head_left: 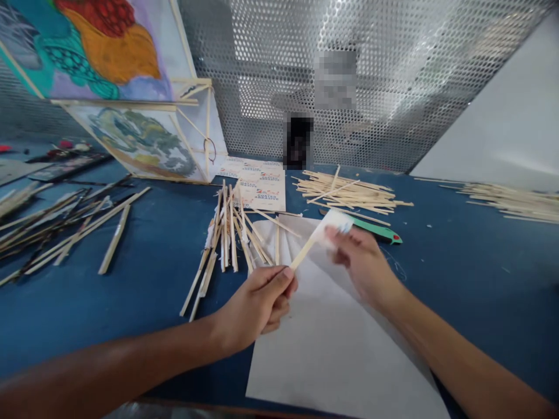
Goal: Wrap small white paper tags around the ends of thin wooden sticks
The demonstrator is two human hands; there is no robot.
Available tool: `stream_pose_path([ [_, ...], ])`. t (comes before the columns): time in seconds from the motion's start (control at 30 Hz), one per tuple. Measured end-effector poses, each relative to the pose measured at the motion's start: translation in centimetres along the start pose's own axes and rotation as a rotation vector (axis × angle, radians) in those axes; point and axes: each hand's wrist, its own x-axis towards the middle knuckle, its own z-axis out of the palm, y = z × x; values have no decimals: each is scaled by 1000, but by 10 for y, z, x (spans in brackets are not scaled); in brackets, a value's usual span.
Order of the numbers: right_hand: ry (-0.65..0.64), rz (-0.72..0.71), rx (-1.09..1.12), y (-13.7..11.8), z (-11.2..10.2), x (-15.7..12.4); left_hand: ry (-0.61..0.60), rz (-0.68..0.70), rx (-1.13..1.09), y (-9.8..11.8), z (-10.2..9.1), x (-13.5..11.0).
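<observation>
My left hand (268, 294) is closed round the near end of a thin wooden stick (302, 254), which slants up and away to the right. At its far end my right hand (356, 250), slightly blurred, pinches a small folded piece of sandpaper (334, 224); its pale printed back faces out and wraps the stick. Both hands are above a large white paper sheet (323, 349). Just behind my right hand lies a green utility knife (375, 229), partly covered by the fingers.
Wooden sticks (229, 227) lie left of the paper, with a further pile (345, 192) behind it and more sticks (515, 201) at far right. A printed sandpaper sheet (264, 189) lies at the back. Painted panels (144, 142) stand at left, before a perforated metal wall (262, 64).
</observation>
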Motion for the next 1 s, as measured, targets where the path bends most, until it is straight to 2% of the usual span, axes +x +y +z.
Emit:
stream_pose_path([
  [0.13, -50, -13, -6, 2, -1, 2, -26, -26, -44, 1, -1, 0],
  [0.23, 33, -16, 51, 5, -3, 2, -34, -46, -53, 1, -2, -1],
  [0.33, 11, -13, 31, 5, -4, 2, -34, -50, -69, 1, -1, -1],
  [0.63, 122, 18, 18, 5, -4, 5, -19, -59, -85, 1, -1, -3],
  [0.77, 112, -32, -47, 5, -4, 4, -7, -71, -81, 3, 0, -4],
  [0.87, 72, -10, -114, 4, -2, 2, -3, -59, -72, 3, 1, -4],
  [1.0, 90, 1, -55, 4, 0, 2, -6, -46, -69, 1, 1, -4],
])
